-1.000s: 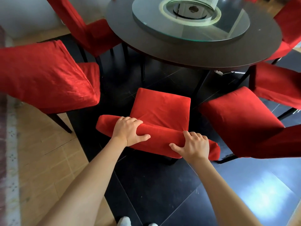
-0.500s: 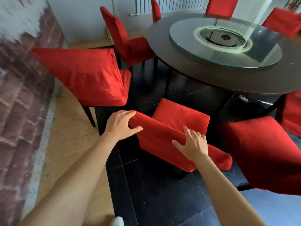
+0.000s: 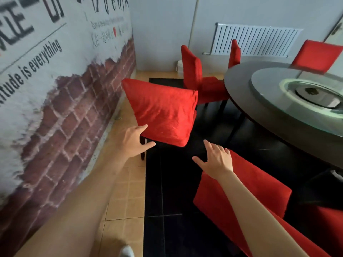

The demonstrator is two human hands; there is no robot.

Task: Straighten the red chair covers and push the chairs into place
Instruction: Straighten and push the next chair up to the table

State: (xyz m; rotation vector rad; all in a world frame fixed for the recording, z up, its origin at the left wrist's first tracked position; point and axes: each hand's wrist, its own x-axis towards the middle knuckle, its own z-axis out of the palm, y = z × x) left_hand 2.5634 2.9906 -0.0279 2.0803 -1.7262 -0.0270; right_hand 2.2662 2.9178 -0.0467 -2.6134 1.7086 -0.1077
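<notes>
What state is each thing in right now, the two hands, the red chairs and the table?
left hand: open, fingers spread, at the lower corner of the wrinkled chair, gripping nothing.
right hand: open, over the near chair's backrest edge.
wrinkled chair: cover creased, standing apart from the table.
near chair: cover smooth.
table: nothing on its dark rim.

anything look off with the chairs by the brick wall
The chair nearest the brick wall sits pulled out and angled away from the round table, and its red cover is wrinkled and baggy. The left hand reaches toward its lower corner.
</notes>
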